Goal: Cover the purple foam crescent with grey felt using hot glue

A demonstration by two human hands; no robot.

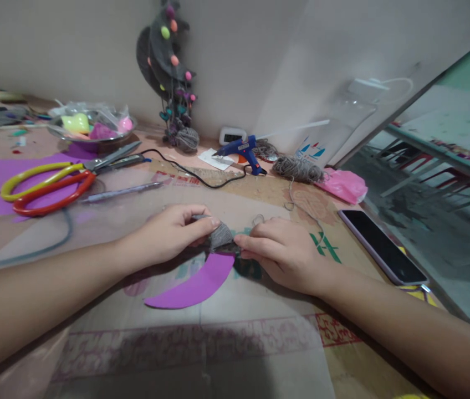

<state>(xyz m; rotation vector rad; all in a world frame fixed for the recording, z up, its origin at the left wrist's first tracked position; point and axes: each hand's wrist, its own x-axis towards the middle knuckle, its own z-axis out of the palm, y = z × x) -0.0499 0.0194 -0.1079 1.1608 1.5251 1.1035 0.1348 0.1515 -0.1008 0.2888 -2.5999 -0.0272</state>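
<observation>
A purple crescent-shaped piece (pixel 195 288), perhaps foam or felt, is partly wrapped in grey yarn (pixel 220 236) at its upper end. My left hand (pixel 177 230) pinches the wrapped part between thumb and fingers. Close to its right edge, my right hand (pixel 282 249) has thumb and fingertips pressed together at the yarn wrapping; the strand in them is mostly hidden. A small loop of yarn shows above the right hand. From there the yarn seems to run toward a grey yarn skein (pixel 297 168) at the back.
Scissors (pixel 52 185) with red and yellow handles and a pen (pixel 122 192) lie left. Behind are a metal bowl (pixel 93 143) of bright pieces, a blue glue gun (pixel 241 149) and a hanging grey crescent ornament (pixel 162 61). A phone (pixel 380 246) rests near the right table edge.
</observation>
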